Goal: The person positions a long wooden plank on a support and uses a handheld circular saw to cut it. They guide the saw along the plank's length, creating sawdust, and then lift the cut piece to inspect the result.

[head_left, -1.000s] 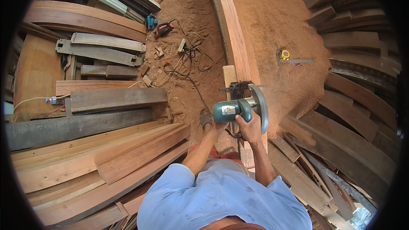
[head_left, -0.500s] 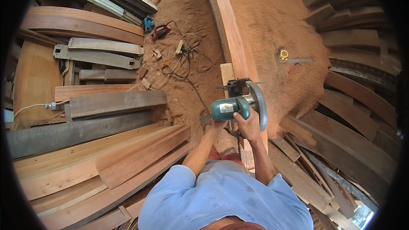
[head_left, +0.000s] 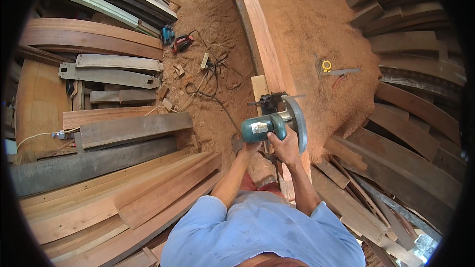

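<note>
A green circular saw with a grey curved guard and black base sits on a long reddish plank running away from me. My right hand is closed on its rear handle, thumb up. My left hand is beneath the motor's left end; its fingers are hidden, so what it grips I cannot tell. A short pale wood block lies along the plank's left side, just beyond the saw.
Stacked boards fill the left; darker timber lines the right. A red power tool, a blue tool and tangled cords lie on the sawdust floor. A yellow tape measure rests right of the plank.
The view has shifted slightly, so the far surroundings appear lower and further left. The saw and my hands keep much the same position on the plank.
</note>
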Demonstrator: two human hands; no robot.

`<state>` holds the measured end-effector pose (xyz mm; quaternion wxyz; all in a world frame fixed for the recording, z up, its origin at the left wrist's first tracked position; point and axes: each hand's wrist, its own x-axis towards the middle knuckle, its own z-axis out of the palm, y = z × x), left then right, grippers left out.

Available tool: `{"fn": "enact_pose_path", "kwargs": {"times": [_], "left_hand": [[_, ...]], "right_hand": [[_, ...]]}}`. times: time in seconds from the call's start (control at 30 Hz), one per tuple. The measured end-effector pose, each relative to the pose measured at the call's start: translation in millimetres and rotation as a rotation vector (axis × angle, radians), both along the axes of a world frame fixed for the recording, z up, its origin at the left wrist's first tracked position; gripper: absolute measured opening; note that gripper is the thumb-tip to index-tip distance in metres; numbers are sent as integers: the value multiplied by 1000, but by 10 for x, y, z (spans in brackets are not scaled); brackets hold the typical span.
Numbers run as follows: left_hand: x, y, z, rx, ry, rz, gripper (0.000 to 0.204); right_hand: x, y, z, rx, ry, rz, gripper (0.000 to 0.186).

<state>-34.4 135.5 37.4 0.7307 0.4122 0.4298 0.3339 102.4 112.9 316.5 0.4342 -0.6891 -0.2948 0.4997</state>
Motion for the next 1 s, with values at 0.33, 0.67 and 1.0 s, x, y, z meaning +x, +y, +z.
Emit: {"fn": "enact_pose_path", "kwargs": {"times": [0.33, 0.67, 1.0], "left_hand": [[-70, 121, 79, 20, -38, 18, 44], [-21, 234, 257, -38, -175, 47, 52], [19, 325, 63, -37, -123, 70, 53]], "right_hand": [[-30, 139, -26, 80, -94, 10, 19], [13, 258, -78, 90, -76, 7, 23], [29, 406, -32, 80, -45, 11, 27]]}}
